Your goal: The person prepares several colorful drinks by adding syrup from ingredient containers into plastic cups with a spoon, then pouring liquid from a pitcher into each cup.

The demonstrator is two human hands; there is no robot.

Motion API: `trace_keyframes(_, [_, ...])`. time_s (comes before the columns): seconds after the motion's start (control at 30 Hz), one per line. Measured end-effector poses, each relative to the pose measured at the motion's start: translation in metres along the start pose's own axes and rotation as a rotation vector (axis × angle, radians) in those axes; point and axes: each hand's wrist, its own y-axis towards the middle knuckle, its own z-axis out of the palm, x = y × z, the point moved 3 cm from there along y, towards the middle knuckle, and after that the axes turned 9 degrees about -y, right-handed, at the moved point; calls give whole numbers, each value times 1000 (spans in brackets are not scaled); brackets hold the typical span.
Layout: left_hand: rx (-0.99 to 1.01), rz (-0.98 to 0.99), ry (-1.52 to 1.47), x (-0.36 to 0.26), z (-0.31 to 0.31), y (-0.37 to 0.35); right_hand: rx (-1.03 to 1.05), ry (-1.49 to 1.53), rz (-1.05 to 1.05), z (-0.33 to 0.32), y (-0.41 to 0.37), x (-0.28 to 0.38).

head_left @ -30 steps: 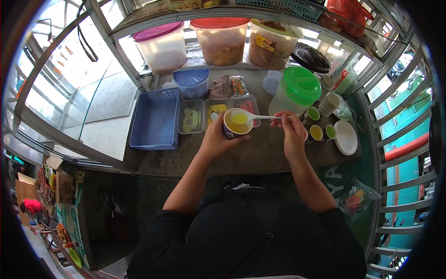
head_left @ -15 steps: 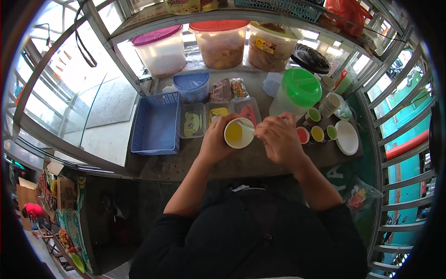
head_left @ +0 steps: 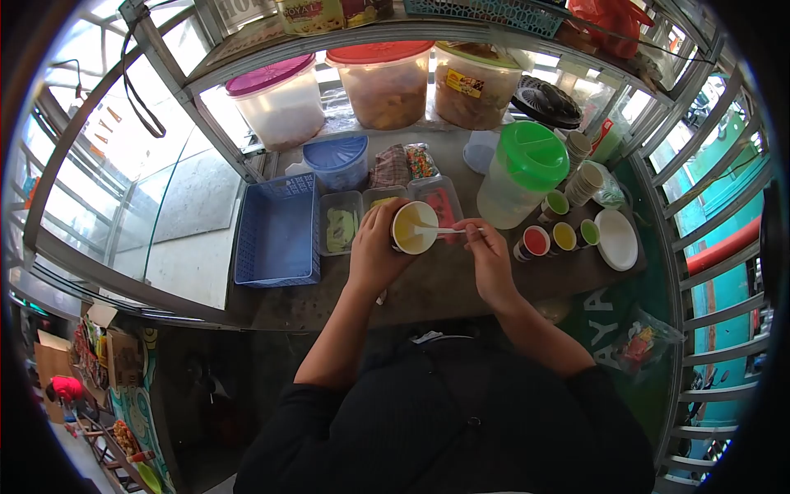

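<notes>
My left hand [head_left: 374, 251] is wrapped round a white paper cup [head_left: 401, 241], which tilts a little toward my right. Something yellow lies inside the cup. My right hand [head_left: 491, 267] pinches the handle of a white spoon [head_left: 448, 231], whose other end reaches over the rim into the cup. Behind the cup stand clear tubs holding green paste [head_left: 340, 229], a yellow filling [head_left: 383, 200] and a pink-red filling [head_left: 442, 202]; the yellow one is mostly hidden by my left hand. Right of my right hand are small cups with red [head_left: 536, 241], yellow [head_left: 564, 236] and green [head_left: 589, 233] contents.
A blue basket [head_left: 277, 276] stands left, with a blue-lidded tub [head_left: 336, 165] behind it. A green-lidded pitcher [head_left: 508, 198], stacked paper cups [head_left: 585, 183] and white plates [head_left: 615, 240] stand right. Large lidded containers [head_left: 383, 90] line the back beneath a shelf [head_left: 354, 39].
My right hand has moved down from above the cup's rim, and the spoon now lies nearly level across it. The whole view has shifted slightly. My left hand keeps its hold on the cup.
</notes>
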Motion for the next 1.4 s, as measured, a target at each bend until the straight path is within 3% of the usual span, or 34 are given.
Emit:
trace_keyframes(0.17, [6,-114,-189,15,1,-1,-36,-75,21,-21,1,5])
trace_keyframes(0.37, [110,-152,-287,6,-4,5,65,-286,-175,-29,3,54])
trace_keyframes(0.47, [180,-93,-175,3,-5,6,105,-711,-703,-26,10,73])
trace_keyframes(0.57, [244,-22,-69,-2,1,4,292,-959,-832,-15,8,91])
trace_keyframes(0.67, [286,-56,-48,-12,5,6,326,-1029,-764,-16,11,79])
trace_keyframes(0.77, [241,-40,-35,-14,5,10,274,-907,-565,-21,11,75])
trace_keyframes(0.87, [177,41,33,-11,2,11,134,-538,-228,-18,3,40])
trace_keyframes(0.97, [157,12,53,-6,2,8,86,-163,-20,-13,-6,-14])
trace_keyframes(1.07, [151,29,82,-6,3,6,82,47,146,-12,-9,-26])
trace_keyframes(1.17, [141,-49,37,-2,7,5,10,196,166,-16,-10,-18])
trace_keyframes(1.4, [97,-97,-170,7,8,6,-85,43,-20,-39,-4,10])
